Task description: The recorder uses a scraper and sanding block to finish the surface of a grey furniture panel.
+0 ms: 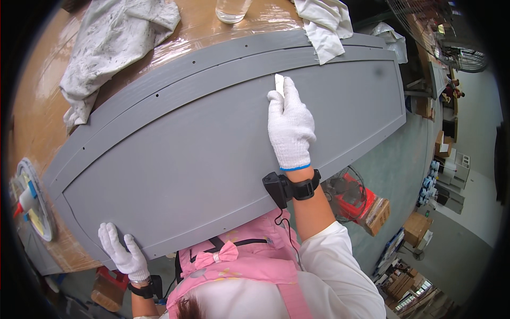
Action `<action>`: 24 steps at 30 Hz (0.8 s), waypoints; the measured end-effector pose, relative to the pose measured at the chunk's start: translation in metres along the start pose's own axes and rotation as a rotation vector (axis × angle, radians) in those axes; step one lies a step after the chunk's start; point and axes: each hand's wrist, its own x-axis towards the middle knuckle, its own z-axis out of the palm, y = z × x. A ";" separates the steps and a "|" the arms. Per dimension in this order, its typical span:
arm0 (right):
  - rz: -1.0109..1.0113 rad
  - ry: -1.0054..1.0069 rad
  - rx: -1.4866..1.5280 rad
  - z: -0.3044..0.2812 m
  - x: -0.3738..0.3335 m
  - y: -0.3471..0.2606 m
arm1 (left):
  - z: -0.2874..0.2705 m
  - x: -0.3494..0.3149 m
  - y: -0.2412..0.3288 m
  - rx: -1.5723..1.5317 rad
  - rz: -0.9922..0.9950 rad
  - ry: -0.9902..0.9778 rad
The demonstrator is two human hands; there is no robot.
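Note:
A long grey framed panel [212, 143] lies flat before me, with a recessed middle and small dark holes along its far rail. My right hand [291, 125], in a white knit glove with a blue cuff, reaches over the panel near its far inner edge. Between thumb and fingers it pinches a small flat white piece [279, 84]; whether it is plastic or folded cloth I cannot tell. At the near left corner my left hand [122, 252], also gloved in white, rests on the panel's edge with its fingers apart and nothing in them.
Behind the panel, a smudged grey-white cloth [119, 45] and a white rag [326, 26] overlap its far edge. A clear cup of liquid [232, 10] stands on the film-covered brown table [207, 18]. Farther left sits a round tray [34, 199] with a bottle. A fan and red stool [353, 196] stand right.

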 end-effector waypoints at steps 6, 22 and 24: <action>-0.113 -0.092 0.005 -0.003 -0.010 -0.011 | 0.000 0.001 0.001 -0.002 0.000 0.007; -0.013 -0.007 0.048 0.001 -0.010 -0.008 | 0.000 -0.001 0.000 0.002 0.002 0.009; -0.055 -0.013 -0.052 0.000 -0.012 -0.014 | -0.001 -0.001 0.001 -0.008 -0.003 0.009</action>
